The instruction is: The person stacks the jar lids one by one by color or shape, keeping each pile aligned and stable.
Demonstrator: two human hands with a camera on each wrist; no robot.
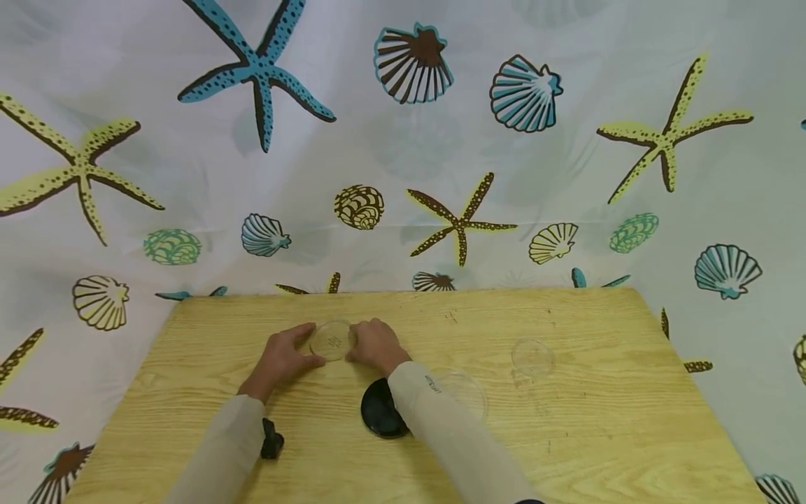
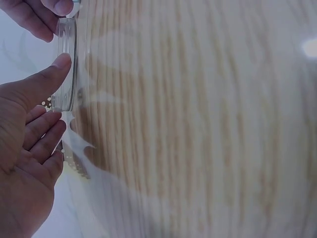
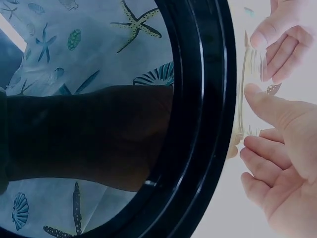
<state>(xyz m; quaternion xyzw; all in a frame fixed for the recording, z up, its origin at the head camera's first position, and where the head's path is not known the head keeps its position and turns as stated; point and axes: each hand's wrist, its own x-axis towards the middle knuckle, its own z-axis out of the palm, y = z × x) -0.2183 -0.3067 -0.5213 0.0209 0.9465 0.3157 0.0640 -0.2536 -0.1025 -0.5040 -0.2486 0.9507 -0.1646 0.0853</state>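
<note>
Both hands hold a clear, shallow petri dish (image 1: pixel 331 341) by its opposite edges, over the back left of the table. My left hand (image 1: pixel 281 357) has its thumb and fingers on the left rim, and my right hand (image 1: pixel 376 344) grips the right rim. In the left wrist view the petri dish (image 2: pixel 67 91) appears edge-on, with the left thumb across its side. The right wrist view has the same dish (image 3: pixel 253 67) between the two hands. A glossy black round dish (image 1: pixel 378 409) lies under the right forearm, partly hidden by the sleeve.
A larger clear round dish (image 1: pixel 469 392) lies to the right of the right sleeve, partly covered by it. Further right is a smaller clear disc (image 1: pixel 532 357). The wooden table (image 1: pixel 604 420) meets a shell-and-starfish patterned cloth (image 1: pixel 403 154) at its back and sides.
</note>
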